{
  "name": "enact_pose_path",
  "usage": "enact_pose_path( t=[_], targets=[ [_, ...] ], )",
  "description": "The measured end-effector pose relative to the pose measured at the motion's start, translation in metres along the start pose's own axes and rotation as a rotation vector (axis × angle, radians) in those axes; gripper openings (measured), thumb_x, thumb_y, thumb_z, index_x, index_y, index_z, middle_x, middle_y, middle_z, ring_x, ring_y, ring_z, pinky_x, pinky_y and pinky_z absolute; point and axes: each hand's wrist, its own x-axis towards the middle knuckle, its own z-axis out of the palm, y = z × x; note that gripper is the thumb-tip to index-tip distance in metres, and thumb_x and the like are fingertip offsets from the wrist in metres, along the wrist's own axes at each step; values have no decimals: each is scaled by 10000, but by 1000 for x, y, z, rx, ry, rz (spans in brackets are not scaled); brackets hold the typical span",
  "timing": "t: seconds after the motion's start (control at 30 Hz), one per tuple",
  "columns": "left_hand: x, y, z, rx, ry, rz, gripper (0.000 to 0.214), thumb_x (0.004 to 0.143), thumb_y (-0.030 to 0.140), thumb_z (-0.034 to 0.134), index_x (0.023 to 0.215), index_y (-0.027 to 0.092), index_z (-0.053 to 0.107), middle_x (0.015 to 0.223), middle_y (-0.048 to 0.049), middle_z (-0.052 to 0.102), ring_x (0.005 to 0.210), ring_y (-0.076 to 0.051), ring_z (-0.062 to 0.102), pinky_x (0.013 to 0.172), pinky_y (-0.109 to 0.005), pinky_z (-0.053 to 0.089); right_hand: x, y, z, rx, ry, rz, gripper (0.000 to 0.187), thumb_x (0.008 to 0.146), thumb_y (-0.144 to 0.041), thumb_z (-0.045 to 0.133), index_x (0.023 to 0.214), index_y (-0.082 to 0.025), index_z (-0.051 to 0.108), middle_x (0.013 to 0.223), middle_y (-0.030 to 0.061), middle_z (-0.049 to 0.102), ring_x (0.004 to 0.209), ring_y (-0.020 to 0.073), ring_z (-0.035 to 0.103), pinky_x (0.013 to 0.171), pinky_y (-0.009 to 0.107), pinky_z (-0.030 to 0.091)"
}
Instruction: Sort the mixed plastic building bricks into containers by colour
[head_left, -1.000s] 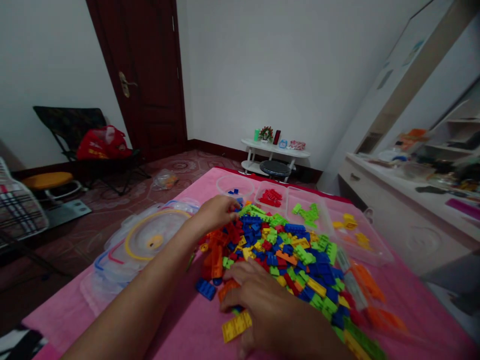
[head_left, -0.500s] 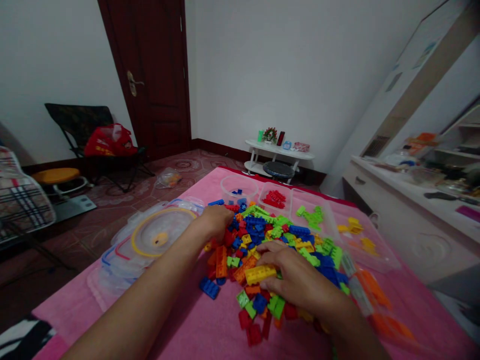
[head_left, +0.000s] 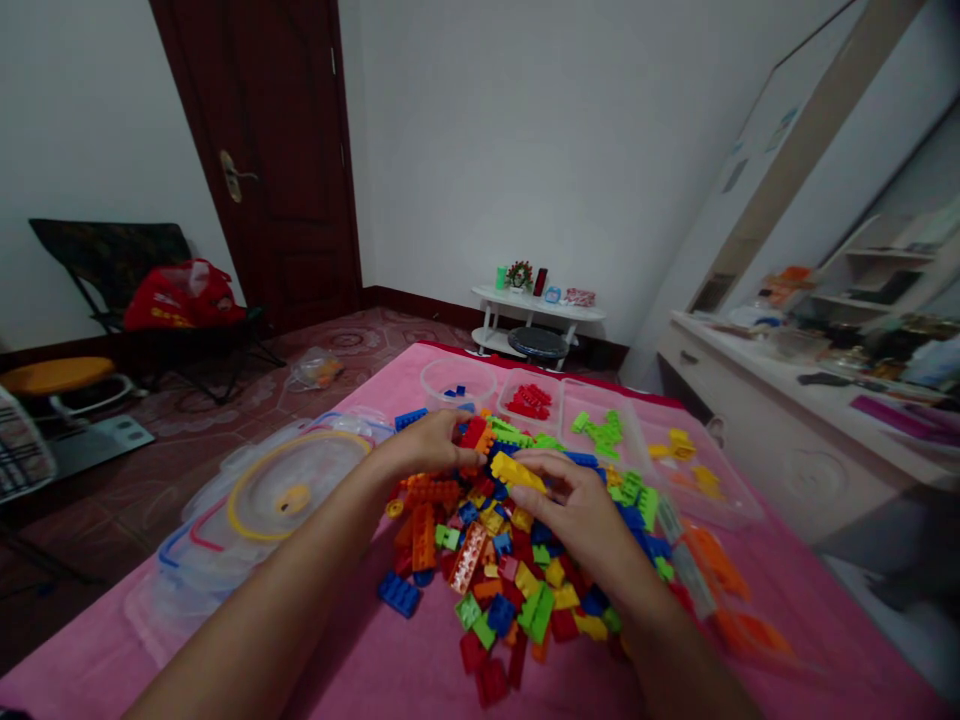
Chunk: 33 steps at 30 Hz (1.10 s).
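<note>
My right hand (head_left: 570,495) is closed on a yellow toy brick (head_left: 517,473), held between thumb and fingers above the pile. Beside it on the left, my left hand (head_left: 435,442) has its thumb and fingers closed around a red brick (head_left: 472,432), with an orange brick touching it. Beneath both hands spreads a heap of mixed toy bricks (head_left: 491,520) in red, orange, yellow, green and blue. A long orange brick (head_left: 424,537) and a blue brick (head_left: 399,594) lie at the heap's left edge.
Behind the heap stand a round clear tub (head_left: 431,380) with blue bricks and a clear box (head_left: 556,400) with red ones. Green, yellow and orange bricks occupy clear containers to the right. Stacked clear lids (head_left: 247,540) lie left on the pink cloth (head_left: 337,650).
My right hand has lifted the yellow brick up and away from the heap's front. My left hand has drawn a red brick up from the pile's back left. The view has shifted slightly right.
</note>
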Motion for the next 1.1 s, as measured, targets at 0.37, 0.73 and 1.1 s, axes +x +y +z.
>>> enact_pose_path(
  t=[0.37,0.73,1.1],
  targets=[
    [4,28,42,-409,-176,152,282,634,250,711,885,139,650,781,-26,675,746,-187,642,673,-275,514,-4,-4,-6,219,-142,124,338,684,-367,727,954,-165,706,876,35,703,770,176,634,716,298,497],
    [3,33,54,-432,-190,49,391,692,385,713,996,162,609,900,-36,686,807,-183,649,714,-280,522,-14,-31,-78,-183,6,28,240,725,-334,671,901,-174,705,901,33,701,815,179,627,720,278,481],
    [3,24,52,-259,-188,-52,567,693,502,685,1133,168,557,695,-2,657,544,-158,619,491,-244,507,-58,-12,-190,-1128,373,508,311,669,-439,674,888,-233,753,838,115,725,697,277,657,573,343,437]
  ],
)
